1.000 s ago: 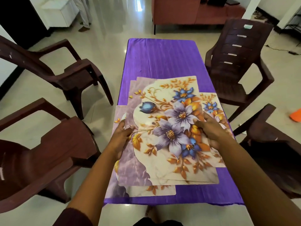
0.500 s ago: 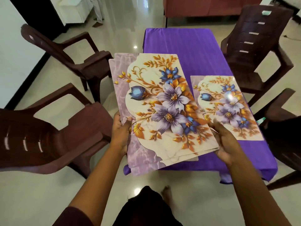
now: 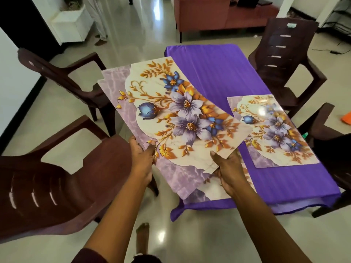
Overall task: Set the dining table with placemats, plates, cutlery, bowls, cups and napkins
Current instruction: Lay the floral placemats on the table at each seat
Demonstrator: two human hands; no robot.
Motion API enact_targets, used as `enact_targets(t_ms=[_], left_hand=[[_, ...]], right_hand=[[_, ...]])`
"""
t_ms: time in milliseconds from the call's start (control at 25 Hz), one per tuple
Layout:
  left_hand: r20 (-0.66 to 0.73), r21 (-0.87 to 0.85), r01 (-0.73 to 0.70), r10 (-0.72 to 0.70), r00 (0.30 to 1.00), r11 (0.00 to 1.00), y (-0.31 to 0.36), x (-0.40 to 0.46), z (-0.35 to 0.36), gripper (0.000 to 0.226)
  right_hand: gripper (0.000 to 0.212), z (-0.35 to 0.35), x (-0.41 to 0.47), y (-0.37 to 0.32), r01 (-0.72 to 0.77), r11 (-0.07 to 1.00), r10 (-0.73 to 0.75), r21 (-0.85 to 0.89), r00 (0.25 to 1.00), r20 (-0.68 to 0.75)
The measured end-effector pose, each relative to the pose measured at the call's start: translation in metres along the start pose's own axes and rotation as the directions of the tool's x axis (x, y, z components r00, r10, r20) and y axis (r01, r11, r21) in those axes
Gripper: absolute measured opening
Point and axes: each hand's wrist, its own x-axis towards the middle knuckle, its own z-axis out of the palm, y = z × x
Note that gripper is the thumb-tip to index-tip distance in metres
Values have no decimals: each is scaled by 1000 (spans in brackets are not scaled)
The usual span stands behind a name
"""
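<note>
Lifted floral placemats [image 3: 176,118], fanned apart

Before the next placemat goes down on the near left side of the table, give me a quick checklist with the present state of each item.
1. Left hand grips the stack of placemats at its near edge: ok.
2. Right hand holds the stack's near right corner: ok.
3. One placemat lies flat on the table's right side: ok.
4. Near left part of the purple tablecloth free for a mat: cannot tell, the stack hides it.
5. Top mat separated from the rest: not ok, the sheets are only fanned apart.
6. How many mats are left in the stack: cannot tell.
</note>
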Motion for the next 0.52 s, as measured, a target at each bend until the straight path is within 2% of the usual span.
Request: enact_targets(t_ms=[160, 320, 520], left_hand=[[117, 76, 98, -107, 987, 992, 27, 58, -21, 42], [221, 119, 227, -249, 943, 967, 43, 124, -39, 24], [300, 145, 313, -343, 890, 938, 37, 177, -34, 22]], right_hand=[[41, 45, 23, 9, 44, 999, -48, -28, 989, -138], [41, 88, 44, 26, 74, 996, -85, -47, 953, -290], [35, 86, 58, 24, 92, 990, -128, -108, 909, -396]])
